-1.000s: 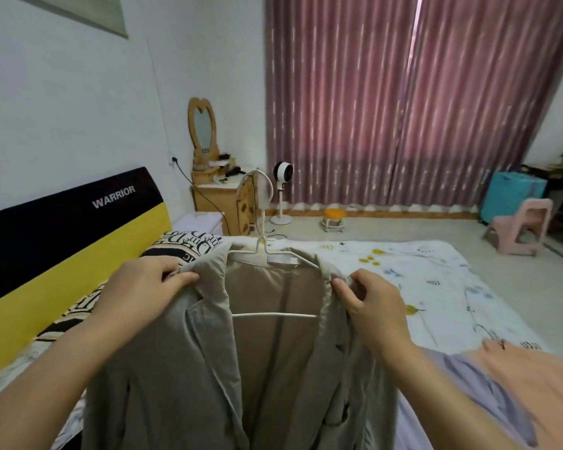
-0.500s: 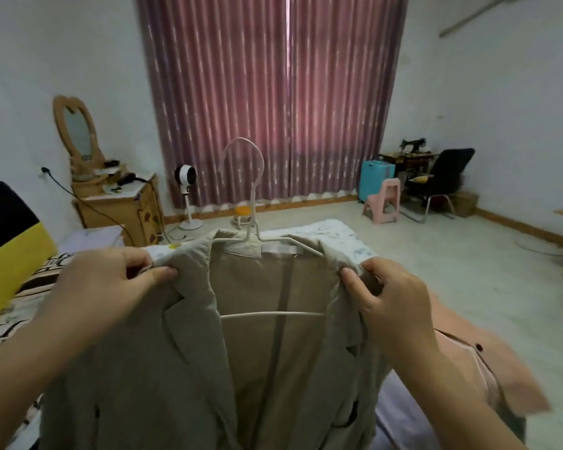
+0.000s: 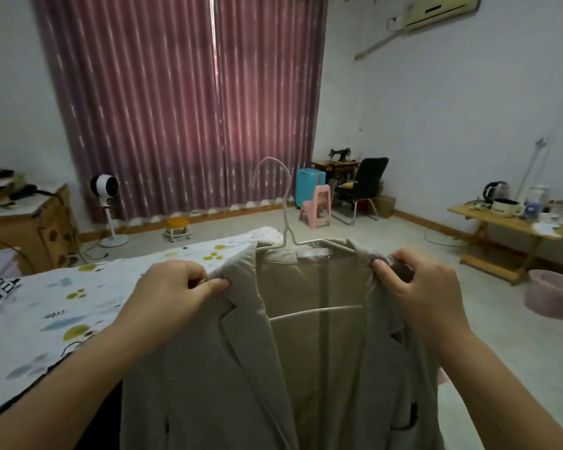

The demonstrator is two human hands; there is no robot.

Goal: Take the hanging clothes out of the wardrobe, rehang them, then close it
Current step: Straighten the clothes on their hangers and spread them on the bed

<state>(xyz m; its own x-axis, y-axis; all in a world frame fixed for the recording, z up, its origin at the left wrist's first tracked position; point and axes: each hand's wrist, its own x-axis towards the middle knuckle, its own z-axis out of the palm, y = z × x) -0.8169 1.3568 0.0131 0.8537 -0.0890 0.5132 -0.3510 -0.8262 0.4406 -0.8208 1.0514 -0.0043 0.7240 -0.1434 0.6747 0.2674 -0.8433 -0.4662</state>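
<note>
Home bedroom: bed [image 3: 78,287], curtains [image 3: 182,102].

My left hand [image 3: 173,287] and right hand [image 3: 420,287] are bare, no rings or gloves showing. Both my forearms are bare too, uncovered down to the frame's bottom edge, with no sleeve, watch or band in sight.

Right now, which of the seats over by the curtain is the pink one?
The small pink plastic chair, standing beside the turquoise suitcase. The black office chair to its right is bigger and dark; the little stool further left has a yellow top.
</note>
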